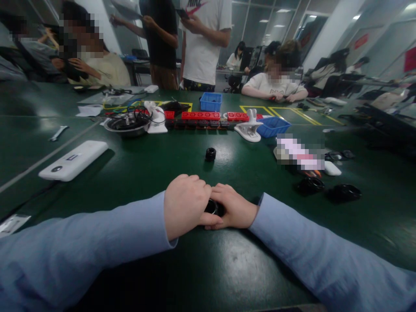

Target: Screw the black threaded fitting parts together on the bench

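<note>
My left hand [186, 203] and my right hand [232, 206] meet low over the green table. Between them is a black round part [212, 207] with a glossy ring-shaped rim, mostly covered by fingers. Both hands are closed around it, the right from its side and the left with knuckles up and thumb along the near edge. What exactly the part is, I cannot make out. A smaller black ribbed cylinder [210, 154] stands on the table just beyond my hands, touched by neither.
Left lies a white power bank [74, 160] with a cable, and a wrench [59, 133]. Farther back are a metal bowl [127, 125] of cables, red power strips [200, 115], white clips [250, 128] and blue bins [211, 102]. Black parts [311, 185] sit right. Several people are beyond.
</note>
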The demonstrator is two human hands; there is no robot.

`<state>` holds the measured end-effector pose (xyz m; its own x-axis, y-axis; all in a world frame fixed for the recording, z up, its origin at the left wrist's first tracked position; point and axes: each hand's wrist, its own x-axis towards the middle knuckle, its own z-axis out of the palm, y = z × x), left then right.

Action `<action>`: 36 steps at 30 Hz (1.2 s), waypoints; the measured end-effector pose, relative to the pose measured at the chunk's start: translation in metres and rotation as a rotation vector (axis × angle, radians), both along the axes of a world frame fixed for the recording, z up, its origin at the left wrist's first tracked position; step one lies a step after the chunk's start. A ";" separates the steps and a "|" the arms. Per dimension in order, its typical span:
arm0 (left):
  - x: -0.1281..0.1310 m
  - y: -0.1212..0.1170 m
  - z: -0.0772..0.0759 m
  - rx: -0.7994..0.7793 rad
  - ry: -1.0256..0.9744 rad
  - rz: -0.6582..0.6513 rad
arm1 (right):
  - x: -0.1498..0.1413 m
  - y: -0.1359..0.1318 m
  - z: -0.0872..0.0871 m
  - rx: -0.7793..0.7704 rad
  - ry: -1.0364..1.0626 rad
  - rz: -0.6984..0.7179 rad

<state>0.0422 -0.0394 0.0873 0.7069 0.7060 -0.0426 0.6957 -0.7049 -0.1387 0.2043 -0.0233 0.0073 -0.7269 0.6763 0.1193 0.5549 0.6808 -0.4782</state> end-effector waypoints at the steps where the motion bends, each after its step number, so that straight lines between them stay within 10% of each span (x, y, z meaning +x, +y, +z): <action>1: 0.000 0.001 -0.001 0.005 -0.003 -0.002 | 0.000 0.000 0.000 0.000 -0.001 -0.001; 17: -0.009 0.008 -0.004 -0.042 -0.111 -0.033 | 0.006 0.007 0.001 -0.069 0.121 0.113; 25: -0.029 0.042 -0.001 -0.374 -0.320 -0.579 | 0.008 0.007 0.001 -0.062 0.131 0.110; 36: -0.022 0.041 -0.007 -0.418 -0.267 -0.398 | 0.007 0.006 0.000 -0.082 0.142 0.072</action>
